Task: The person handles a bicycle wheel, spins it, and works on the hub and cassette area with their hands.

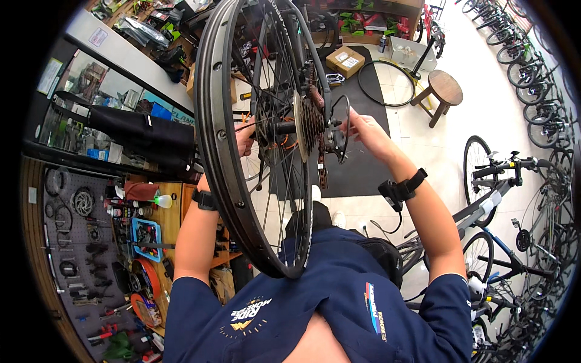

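A bare bicycle rim (213, 121), with no tyre on it, stands upright in the rear of a dark bicycle frame in front of my chest. Its hub carries a cassette (312, 124) with a pale spoke guard beside it. My right hand (370, 134) is closed at the axle end, by the rear derailleur (333, 142) and its curved black guard; its fingertips partly hide what they pinch. On the hub's other side, my left hand (245, 138) has curled fingers near the axle, partly hidden behind rim and spokes. A chain (322, 172) hangs below the cassette.
To the left are a glass display case (91, 78), a tool pegboard (78, 242) and a wooden bench with a blue basket (147, 239). A black mat (369, 163) lies underneath. Ahead are a cardboard box (345, 60), a loose tyre (387, 104) and a wooden stool (445, 88). Several bicycles line the right.
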Available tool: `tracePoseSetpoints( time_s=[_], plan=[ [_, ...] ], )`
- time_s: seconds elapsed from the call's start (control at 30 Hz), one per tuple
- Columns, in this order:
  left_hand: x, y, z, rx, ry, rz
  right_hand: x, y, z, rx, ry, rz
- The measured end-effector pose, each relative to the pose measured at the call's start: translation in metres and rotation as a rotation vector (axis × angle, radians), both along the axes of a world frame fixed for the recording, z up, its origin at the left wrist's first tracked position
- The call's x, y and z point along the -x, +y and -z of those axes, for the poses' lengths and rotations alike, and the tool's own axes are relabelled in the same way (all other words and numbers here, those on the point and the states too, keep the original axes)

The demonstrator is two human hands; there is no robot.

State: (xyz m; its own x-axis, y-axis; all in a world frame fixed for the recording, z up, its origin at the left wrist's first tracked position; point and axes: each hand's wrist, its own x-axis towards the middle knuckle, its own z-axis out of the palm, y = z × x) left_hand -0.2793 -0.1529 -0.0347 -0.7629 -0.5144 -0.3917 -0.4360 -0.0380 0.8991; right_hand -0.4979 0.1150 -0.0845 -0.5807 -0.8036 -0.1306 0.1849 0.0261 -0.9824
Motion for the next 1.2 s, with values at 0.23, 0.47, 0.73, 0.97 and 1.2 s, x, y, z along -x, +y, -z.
tracePoseSetpoints(
  time_s=[0.23,0.47,0.73,0.97,1.2],
  plan=[
    [0.0,-0.003,0.002,-0.016,0.013,0.05,-0.001,0.002,-0.003,-0.152,0.091,0.0],
    [-0.001,-0.01,0.0,-0.062,-0.023,0.056,-0.009,0.003,-0.008,0.022,0.07,0.109],
    [-0.001,-0.021,-0.003,-0.263,-0.014,-0.059,-0.002,0.004,-0.008,0.038,0.03,-0.08],
    [-0.002,-0.035,0.008,-0.313,0.035,-0.027,-0.004,0.008,-0.017,-0.089,0.167,-0.111],
    [0.001,-0.058,0.013,-0.287,0.02,0.21,-0.003,-0.005,-0.029,-0.307,0.487,-0.144]
  ],
)
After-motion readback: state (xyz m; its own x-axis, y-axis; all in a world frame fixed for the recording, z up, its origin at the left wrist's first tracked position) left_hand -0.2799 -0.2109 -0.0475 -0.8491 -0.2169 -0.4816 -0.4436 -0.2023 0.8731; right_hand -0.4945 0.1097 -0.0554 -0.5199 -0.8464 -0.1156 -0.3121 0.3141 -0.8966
